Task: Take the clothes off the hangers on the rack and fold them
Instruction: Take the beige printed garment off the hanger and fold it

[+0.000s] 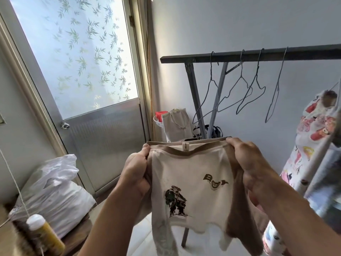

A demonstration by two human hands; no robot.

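A small cream shirt (pixel 191 182) with brown trim and dark printed figures hangs in the air in front of me, held at its two shoulders. My left hand (pixel 137 172) grips the left shoulder and my right hand (pixel 249 163) grips the right one. Behind it stands the dark rack (pixel 230 57) with several bare wire hangers (pixel 245 89) on its bar. At the right end of the rack a colourful printed garment (pixel 313 135) hangs on a hanger.
A frosted glass door (pixel 83 71) fills the left. White plastic bags (pixel 55 191) and a yellow bottle (pixel 46 231) sit on a low surface at the lower left. A canvas tote (pixel 176 124) and a basket stand in the corner behind the rack.
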